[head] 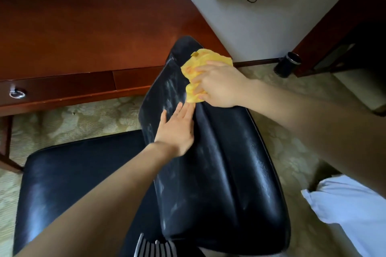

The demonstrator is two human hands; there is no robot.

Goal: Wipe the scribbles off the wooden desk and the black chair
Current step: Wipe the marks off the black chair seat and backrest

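Observation:
The black chair [225, 173] fills the middle of the view, its padded backrest pointing away from me and its seat at lower left. Whitish smears run along the backrest's left side. My right hand [219, 83] grips a crumpled yellow cloth [198, 67] and presses it on the upper part of the backrest. My left hand [177, 129] lies flat on the backrest just below the cloth, fingers straight. The wooden desk [83, 33] stands behind the chair at upper left.
The desk has a drawer with a metal ring pull [17, 93]. A dark cylindrical bin [287, 64] stands on the patterned carpet near a dark wooden cabinet [344, 33] at right. White fabric [346, 215] lies at lower right. Cables hang on the wall.

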